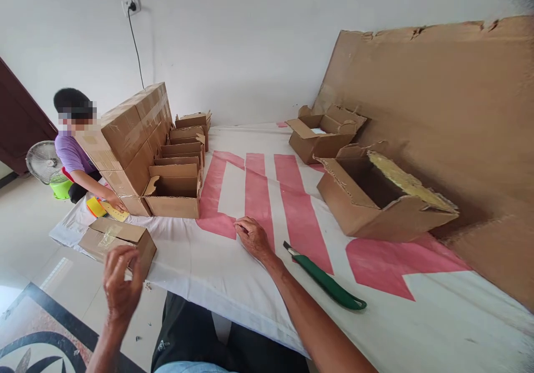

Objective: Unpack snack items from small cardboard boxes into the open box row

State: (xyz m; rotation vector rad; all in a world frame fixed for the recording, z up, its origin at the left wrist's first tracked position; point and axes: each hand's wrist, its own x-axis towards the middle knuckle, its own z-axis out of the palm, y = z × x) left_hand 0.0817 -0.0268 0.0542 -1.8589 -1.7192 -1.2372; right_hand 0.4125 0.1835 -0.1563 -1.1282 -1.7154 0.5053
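Note:
My left hand [120,281] is raised in front of a closed, taped cardboard box [146,250] at the table's front left edge. Its fingers are loosely bent, with a gap to the thumb, and nothing shows in them. Over the printed cloth [233,262], near the middle of the table, is my right hand [253,238]. Thumb and fingers there are pinched together; whatever may lie between them is too small to make out. A green-handled utility knife [327,284] lies to the right of that hand, with its blade pointing away from me.
Taped boxes [137,123] form a stack at the left, beside a row of open boxes [175,195]. Two more, a far open box [311,139] and a near open box [367,212], stand before a big cardboard sheet [438,112]. A co-worker [75,150] reaches toward yellow items [97,207].

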